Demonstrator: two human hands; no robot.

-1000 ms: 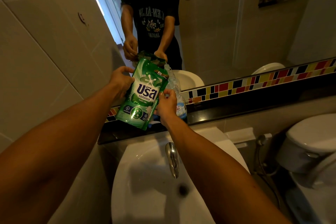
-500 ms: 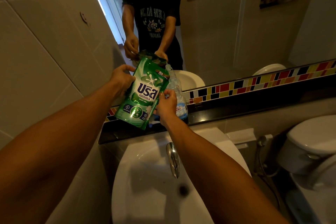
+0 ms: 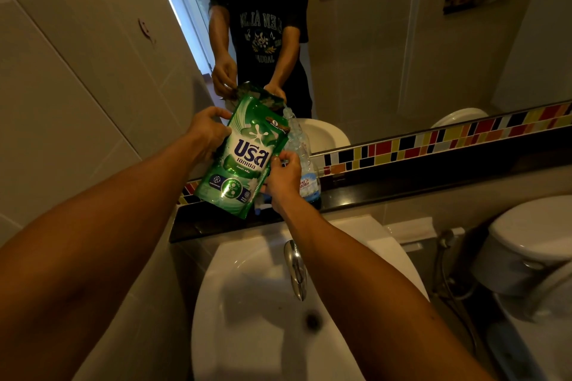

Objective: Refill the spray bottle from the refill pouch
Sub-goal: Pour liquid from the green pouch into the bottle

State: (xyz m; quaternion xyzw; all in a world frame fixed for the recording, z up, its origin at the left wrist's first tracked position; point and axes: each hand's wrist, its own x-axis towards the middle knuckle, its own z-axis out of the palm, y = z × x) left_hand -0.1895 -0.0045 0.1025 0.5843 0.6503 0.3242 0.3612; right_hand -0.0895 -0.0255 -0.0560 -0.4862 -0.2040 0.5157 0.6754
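A green refill pouch (image 3: pixel 244 158) with white and blue lettering is held up over the dark ledge, tilted with its top leaning right. My left hand (image 3: pixel 205 133) grips its upper left edge. My right hand (image 3: pixel 283 178) pinches its right side lower down. Just behind the pouch stands a clear plastic bottle (image 3: pixel 301 161) with a blue label, its open neck close to the pouch's top right corner. No liquid stream is visible. A small white and blue part (image 3: pixel 261 206) lies on the ledge under the pouch.
A white washbasin (image 3: pixel 247 312) with a chrome tap (image 3: pixel 295 269) sits below my arms. The dark ledge (image 3: pixel 402 182) runs along a mirror with a coloured tile strip. A toilet (image 3: pixel 532 244) and a hose sprayer (image 3: pixel 444 244) stand at the right. A tiled wall closes the left.
Pouch and both hands stay almost where they were; the pouch has only shifted slightly.
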